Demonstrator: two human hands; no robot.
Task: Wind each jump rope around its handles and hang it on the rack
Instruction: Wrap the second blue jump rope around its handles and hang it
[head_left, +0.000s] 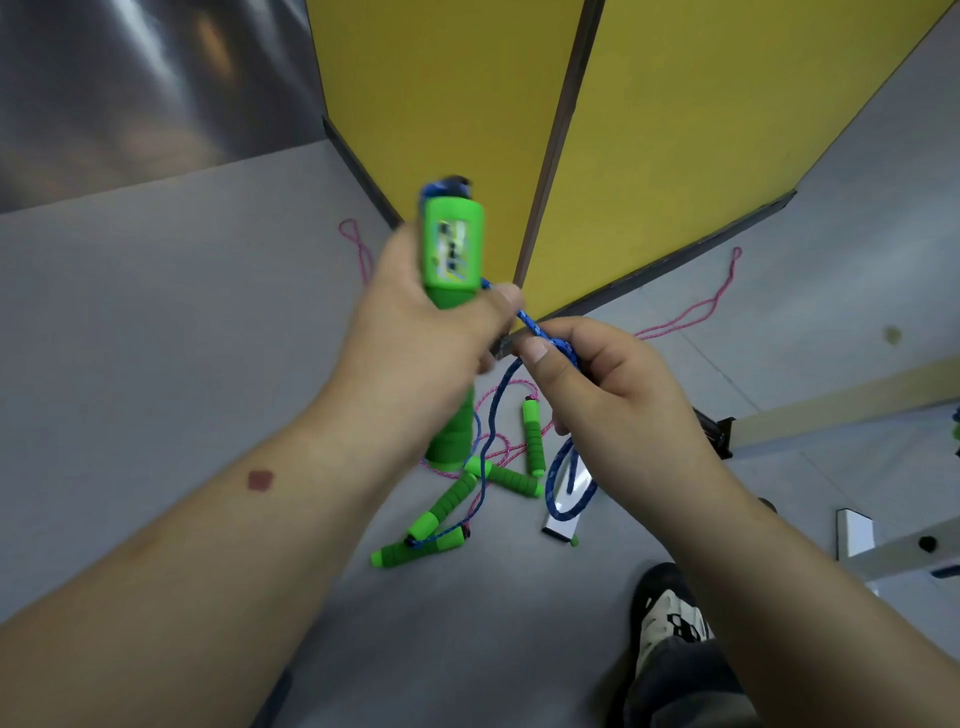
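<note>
The left hand (421, 317) is curled round a chunky green plastic handle (451, 249), held upright in front of the yellow panels (649, 130); the handle has a boxy, rounded head with a glossy label, and its ribbed foam grip pokes out below the palm. A braided blue rope (532, 327) with pale flecks runs taut from the handle's side to the right hand (608, 395), which pinches it between thumb and forefinger while a loop of the same cord hangs below the fingers. On the smooth grey floor (182, 322) beneath the hands lie several more green handles (534, 435) with ringed foam sleeves, scattered close together and tangled with thin pink rope (696, 312) that trails off towards the panel bases. A black-and-white shoe (670, 618) stands at the lower right, near pale metal bars (883, 551)
</note>
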